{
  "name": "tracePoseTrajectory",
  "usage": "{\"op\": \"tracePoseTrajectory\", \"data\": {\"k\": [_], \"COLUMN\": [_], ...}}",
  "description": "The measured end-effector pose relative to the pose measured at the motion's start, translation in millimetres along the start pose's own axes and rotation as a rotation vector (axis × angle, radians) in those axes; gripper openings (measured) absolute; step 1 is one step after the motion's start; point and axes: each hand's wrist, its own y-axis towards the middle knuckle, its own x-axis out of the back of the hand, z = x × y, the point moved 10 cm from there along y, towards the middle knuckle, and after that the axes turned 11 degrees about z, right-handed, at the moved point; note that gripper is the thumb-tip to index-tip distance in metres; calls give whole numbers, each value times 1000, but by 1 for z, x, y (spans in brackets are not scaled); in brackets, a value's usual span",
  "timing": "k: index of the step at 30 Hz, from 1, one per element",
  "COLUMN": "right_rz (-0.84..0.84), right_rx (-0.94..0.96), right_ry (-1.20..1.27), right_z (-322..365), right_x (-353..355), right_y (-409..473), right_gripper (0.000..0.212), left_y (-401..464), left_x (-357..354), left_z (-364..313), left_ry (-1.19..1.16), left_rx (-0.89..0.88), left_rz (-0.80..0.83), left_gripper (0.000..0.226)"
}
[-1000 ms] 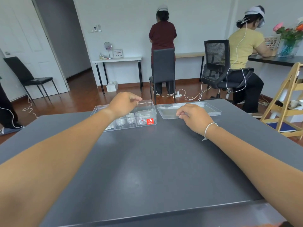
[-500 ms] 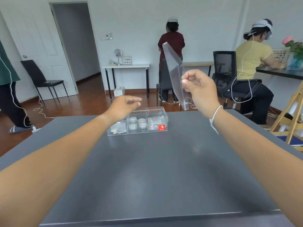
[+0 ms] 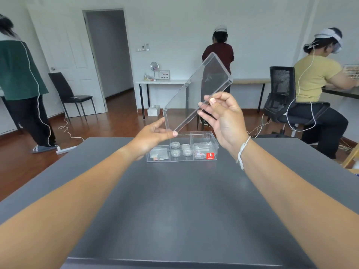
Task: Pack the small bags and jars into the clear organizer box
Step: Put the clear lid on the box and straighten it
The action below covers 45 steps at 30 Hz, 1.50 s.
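The clear organizer box stands on the far part of the grey table, with a red label at its front right. Several small jars fill its middle compartment, and small bags lie in the left and right ones. Above the box I hold the clear lid tilted, its high end to the right. My left hand pinches the lid's lower left corner. My right hand grips its near long edge.
A person in green stands at the far left, with a white cable trailing on the wood floor. Another stands at the back wall behind a black chair. A third sits at the right on an office chair. A wooden frame pokes in at the right table edge.
My right hand picked the lid up off the table and raised it over the box. My left hand has come up from the box and taken the lid's lower corner.
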Motion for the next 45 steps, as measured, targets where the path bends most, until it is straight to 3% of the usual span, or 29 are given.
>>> {"op": "tracePoseTrajectory", "data": {"k": [9, 21, 26, 29, 38, 45], "right_rz": [31, 84, 96, 79, -120, -203], "right_rx": [-73, -173, -202, -208, -254, -167], "right_ry": [166, 135, 209, 199, -239, -611], "right_z": [-29, -52, -56, -56, -57, -44], "right_x": [-5, 3, 8, 13, 45, 63], "right_y": [3, -14, -17, -16, -18, -19], "right_gripper": [21, 23, 12, 24, 13, 43], "left_y": [-10, -18, -13, -13, -20, -26], "left_x": [33, 49, 44, 44, 55, 49], "left_z": [10, 27, 31, 34, 45, 45], "left_ry": [-133, -245, -300, -319, -250, -178], "left_rx": [-40, -66, -48, -51, -72, -97], "left_rz": [-148, -181, -166, -174, -273, -312], "left_gripper": [77, 60, 60, 58, 64, 66]}}
